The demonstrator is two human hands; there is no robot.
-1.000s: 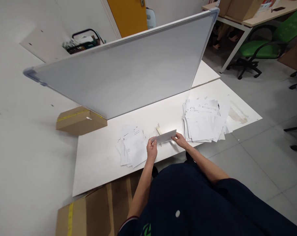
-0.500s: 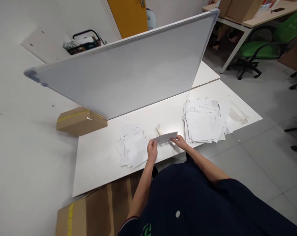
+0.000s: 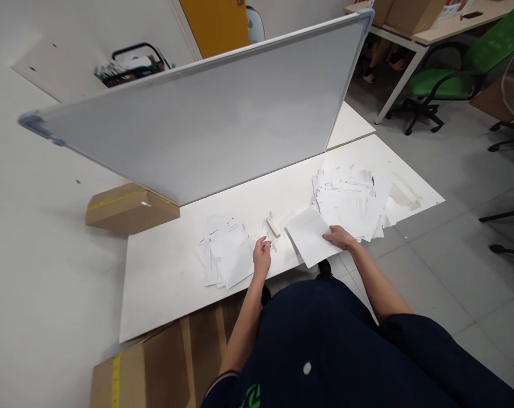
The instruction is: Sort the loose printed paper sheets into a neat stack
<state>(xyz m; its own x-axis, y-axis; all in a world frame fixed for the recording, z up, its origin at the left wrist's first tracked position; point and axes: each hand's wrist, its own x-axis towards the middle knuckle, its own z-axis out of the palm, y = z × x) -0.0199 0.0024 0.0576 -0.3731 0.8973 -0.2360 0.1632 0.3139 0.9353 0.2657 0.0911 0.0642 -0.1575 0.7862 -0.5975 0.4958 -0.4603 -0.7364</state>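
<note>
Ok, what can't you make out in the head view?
Head view only:
Print on the sheet under the right hand: too small to read.
Small beige object near the left hand: too small to identify.
Far part of the white surface: hidden behind the whiteboard.

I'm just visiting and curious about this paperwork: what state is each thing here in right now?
left hand: open, holding nothing.
right hand: resting on the single sheet's edge, grip unclear.
single sheet: lying flat.
small paper pile: loose, fanned out.
large paper pile: untidy, sheets askew.
whiteboard: propped up, tilted.
cardboard box: closed, taped.
</note>
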